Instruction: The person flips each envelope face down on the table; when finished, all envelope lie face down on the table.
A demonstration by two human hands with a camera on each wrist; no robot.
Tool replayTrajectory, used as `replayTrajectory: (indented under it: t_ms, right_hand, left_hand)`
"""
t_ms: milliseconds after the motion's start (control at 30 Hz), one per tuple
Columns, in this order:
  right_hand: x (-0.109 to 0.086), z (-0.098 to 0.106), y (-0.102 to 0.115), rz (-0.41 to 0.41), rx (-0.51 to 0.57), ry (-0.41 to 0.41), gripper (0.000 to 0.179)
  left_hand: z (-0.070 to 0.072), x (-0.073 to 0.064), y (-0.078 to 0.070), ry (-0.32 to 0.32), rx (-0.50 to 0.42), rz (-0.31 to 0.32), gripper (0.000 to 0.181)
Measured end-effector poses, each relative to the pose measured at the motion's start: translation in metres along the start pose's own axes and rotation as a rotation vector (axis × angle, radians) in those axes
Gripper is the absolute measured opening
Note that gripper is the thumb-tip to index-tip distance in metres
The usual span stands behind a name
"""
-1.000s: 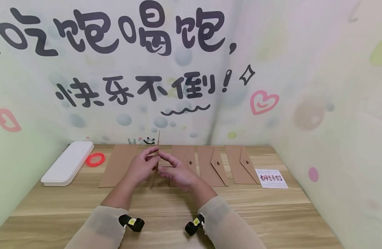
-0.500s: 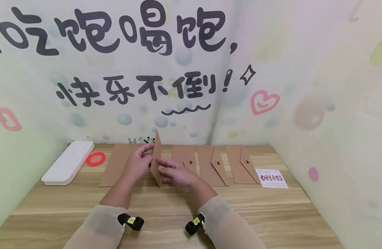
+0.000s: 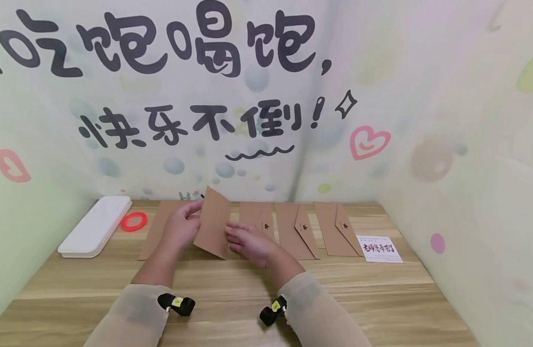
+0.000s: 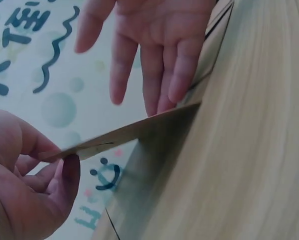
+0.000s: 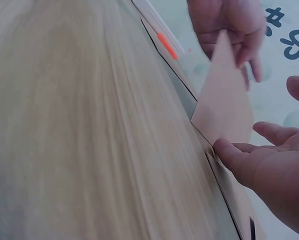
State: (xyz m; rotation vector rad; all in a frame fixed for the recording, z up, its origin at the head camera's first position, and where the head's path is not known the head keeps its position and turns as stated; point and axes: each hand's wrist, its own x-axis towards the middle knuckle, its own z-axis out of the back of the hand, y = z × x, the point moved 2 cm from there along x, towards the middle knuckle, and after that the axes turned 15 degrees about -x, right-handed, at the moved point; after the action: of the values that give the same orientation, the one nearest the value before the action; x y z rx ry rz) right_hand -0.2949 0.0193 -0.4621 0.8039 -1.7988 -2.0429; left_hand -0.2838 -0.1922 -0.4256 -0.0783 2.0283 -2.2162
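Note:
A brown paper envelope (image 3: 213,224) is held up off the table in the head view, tilted, with its plain side showing. My left hand (image 3: 181,226) pinches its left edge between thumb and fingers, as the left wrist view shows of the envelope (image 4: 139,129) and the left hand (image 4: 32,185). At the opposite edge is my right hand (image 3: 251,243); its fingers look fairly straight in the left wrist view, fingertips (image 4: 162,102) at or touching the paper. The right wrist view shows the envelope (image 5: 222,102) slanting between both hands.
Another brown envelope (image 3: 155,241) lies behind my left forearm. Brown envelopes with flaps (image 3: 292,236) lie in a row to the right, beside a white printed card (image 3: 381,249). At left are a white case (image 3: 94,229) and a red ring (image 3: 133,221). A printed curtain (image 3: 266,164) stands behind.
The envelope has turned from edge-on to showing its broad plain side, and it has moved left. My left hand has moved left with it; the right hand has stayed nearly in place.

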Motion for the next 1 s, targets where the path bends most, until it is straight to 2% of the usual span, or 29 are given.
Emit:
replayTrajectory:
  t_ms: [100,200,400,533,667,867,1000]
  right_hand:
    - [0.0,0.002,-0.001,-0.008,0.02,-0.015,0.063]
    - [-0.001,0.004,0.0,-0.006,0.029,-0.018,0.062]
    - [0.0,0.005,-0.001,0.001,0.022,-0.018,0.061]
    - [0.0,0.006,-0.002,-0.007,0.019,-0.03,0.061]
    - [0.002,0.007,-0.002,-0.01,0.018,-0.035,0.062]
    - [0.003,0.008,-0.002,0.009,0.018,-0.029,0.064]
    - [-0.003,0.011,0.01,0.051,0.006,-0.058,0.058]
  left_hand:
    - [0.003,0.002,0.006,-0.016,0.045,0.019,0.054]
    - [0.005,0.004,0.011,-0.004,0.089,0.038,0.054]
    - [0.006,0.005,0.018,0.07,0.213,0.062,0.056]
    - [0.002,0.006,0.022,0.125,0.31,0.048,0.057]
    - [-0.002,0.008,0.025,0.145,0.374,0.032,0.058]
    - [-0.005,0.008,0.023,0.137,0.378,0.041,0.059]
    - [-0.007,0.007,0.02,0.105,0.296,0.053,0.06]
